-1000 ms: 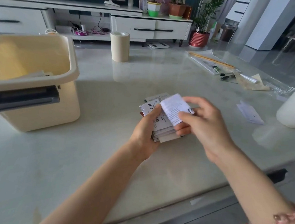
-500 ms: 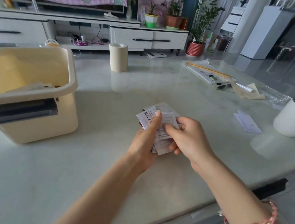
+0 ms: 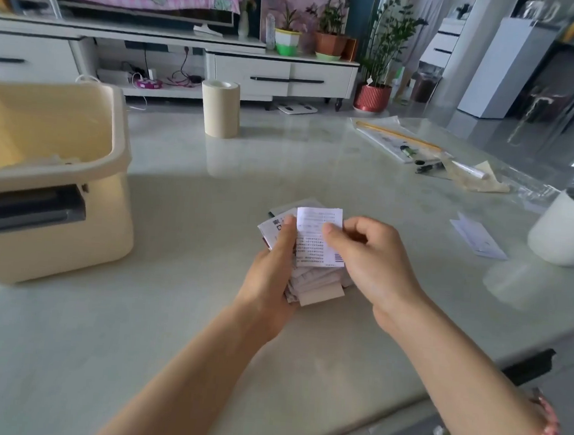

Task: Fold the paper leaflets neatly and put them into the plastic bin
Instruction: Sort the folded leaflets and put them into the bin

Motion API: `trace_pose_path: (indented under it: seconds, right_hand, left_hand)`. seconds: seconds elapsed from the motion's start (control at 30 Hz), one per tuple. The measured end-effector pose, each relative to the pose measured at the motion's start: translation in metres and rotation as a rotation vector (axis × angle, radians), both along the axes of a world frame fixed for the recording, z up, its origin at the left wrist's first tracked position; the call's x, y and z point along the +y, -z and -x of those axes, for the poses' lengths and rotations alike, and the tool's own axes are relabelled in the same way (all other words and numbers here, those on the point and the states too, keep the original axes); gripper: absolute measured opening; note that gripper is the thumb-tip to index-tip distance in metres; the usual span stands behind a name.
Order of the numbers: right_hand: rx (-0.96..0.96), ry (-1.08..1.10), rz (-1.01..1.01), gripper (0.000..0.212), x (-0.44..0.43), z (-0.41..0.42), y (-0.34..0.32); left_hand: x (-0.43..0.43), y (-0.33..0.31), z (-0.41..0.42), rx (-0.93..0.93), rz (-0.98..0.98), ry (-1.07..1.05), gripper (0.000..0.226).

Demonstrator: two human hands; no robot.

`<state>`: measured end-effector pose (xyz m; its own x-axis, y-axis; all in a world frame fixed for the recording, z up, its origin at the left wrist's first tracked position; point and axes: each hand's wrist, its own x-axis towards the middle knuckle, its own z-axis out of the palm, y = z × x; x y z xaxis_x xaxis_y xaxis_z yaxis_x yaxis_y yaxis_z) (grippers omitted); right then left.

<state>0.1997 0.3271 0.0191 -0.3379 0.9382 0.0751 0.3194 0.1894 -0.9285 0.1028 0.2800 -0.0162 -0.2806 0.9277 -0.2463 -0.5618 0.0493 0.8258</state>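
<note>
A stack of folded white paper leaflets (image 3: 311, 281) is held over the middle of the pale table. My left hand (image 3: 269, 277) grips the stack from the left, thumb on top. My right hand (image 3: 375, 258) pinches the top leaflet (image 3: 317, 235), a small printed sheet standing upright on the stack. The cream plastic bin (image 3: 112, 155) stands at the left of the table, open at the top, with a dark handle on its front; some paper lies inside it.
A beige roll (image 3: 219, 109) stands at the back of the table. Papers and pens (image 3: 408, 148) lie at the back right. A white cup (image 3: 569, 232) and a loose folded slip (image 3: 479, 237) sit at the right. The table's edge runs close to me at the lower right.
The top leaflet was lifted a second ago, then pressed flat on the stack, and now stands upright in my right fingers. The view has tilted upward.
</note>
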Motion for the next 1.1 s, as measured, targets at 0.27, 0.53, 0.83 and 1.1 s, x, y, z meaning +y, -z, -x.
trace_pose_path:
  seconds: [0.27, 0.53, 0.83, 1.1]
  right_hand:
    - [-0.025, -0.038, 0.074, 0.029, -0.002, 0.002, 0.007]
    - [0.024, -0.399, 0.202, 0.026, 0.004, -0.018, -0.001]
    - [-0.065, -0.306, -0.19, 0.042, -0.013, 0.0, 0.026]
    - [0.063, -0.249, -0.112, 0.036, -0.02, 0.008, 0.036]
  left_hand:
    - [-0.005, -0.009, -0.006, 0.188, -0.052, -0.014, 0.041]
    - [-0.01, -0.011, -0.002, 0.712, -0.286, -0.303, 0.016]
    - [-0.012, -0.015, -0.006, 0.604, -0.251, -0.338, 0.023]
    - [-0.014, -0.013, -0.007, 0.567, -0.196, -0.221, 0.052]
